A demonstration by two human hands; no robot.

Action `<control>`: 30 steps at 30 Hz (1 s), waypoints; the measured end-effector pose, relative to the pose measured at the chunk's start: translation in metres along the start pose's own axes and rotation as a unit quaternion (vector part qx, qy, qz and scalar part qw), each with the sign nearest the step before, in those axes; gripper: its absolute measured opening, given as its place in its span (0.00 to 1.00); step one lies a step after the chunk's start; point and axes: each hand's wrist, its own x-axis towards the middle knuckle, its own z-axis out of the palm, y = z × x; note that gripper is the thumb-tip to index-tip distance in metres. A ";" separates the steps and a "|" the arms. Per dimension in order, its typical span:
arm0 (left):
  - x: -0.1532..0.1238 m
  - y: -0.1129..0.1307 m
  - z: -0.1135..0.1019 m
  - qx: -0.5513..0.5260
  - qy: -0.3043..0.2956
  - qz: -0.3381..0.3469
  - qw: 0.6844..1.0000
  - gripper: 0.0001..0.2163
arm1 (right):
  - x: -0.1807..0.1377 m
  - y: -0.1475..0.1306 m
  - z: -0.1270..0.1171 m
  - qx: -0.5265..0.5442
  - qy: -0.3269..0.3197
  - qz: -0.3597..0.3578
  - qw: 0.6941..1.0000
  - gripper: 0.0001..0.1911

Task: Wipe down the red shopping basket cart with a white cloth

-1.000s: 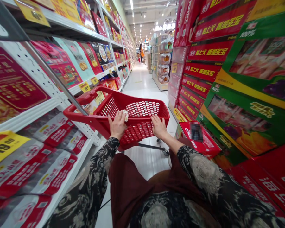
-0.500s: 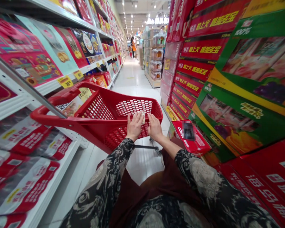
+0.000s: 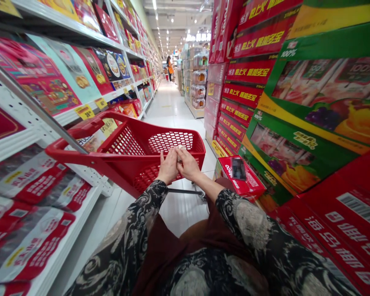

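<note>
My left hand (image 3: 168,166) and my right hand (image 3: 188,164) meet side by side on the near rim of a red plastic shopping cart basket (image 3: 142,144). A small white wad (image 3: 180,147), maybe crumpled paper, shows at the fingertips where the hands touch. The left hand's fingers are closed around it. Stretched out over the rim, the right hand's fingers press against the left hand. Both arms wear dark patterned sleeves. The basket looks empty inside, and its long red handle (image 3: 80,154) sticks out to the left.
Shelves of red packaged goods (image 3: 33,181) line the left side. Stacked red and green drink cartons (image 3: 296,123) wall the right, with a red box (image 3: 239,174) on the floor by the cart. The white aisle floor (image 3: 172,107) runs ahead to a person in orange (image 3: 170,68).
My left hand slid right along the rim with the white wad until it met my right hand. The cart and view shifted slightly left and forward down the aisle.
</note>
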 end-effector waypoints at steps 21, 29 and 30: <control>0.015 -0.061 -0.004 0.058 -0.029 -0.022 0.998 0.27 | 0.033 0.039 0.009 -0.084 0.044 0.079 0.992 0.18; 0.034 -0.065 0.007 0.093 -0.011 -0.050 0.994 0.27 | 0.032 0.076 0.020 -0.096 0.018 0.023 0.995 0.21; 0.036 -0.065 0.007 0.095 -0.011 -0.047 0.994 0.26 | 0.035 0.079 0.023 -0.101 0.018 0.021 0.995 0.22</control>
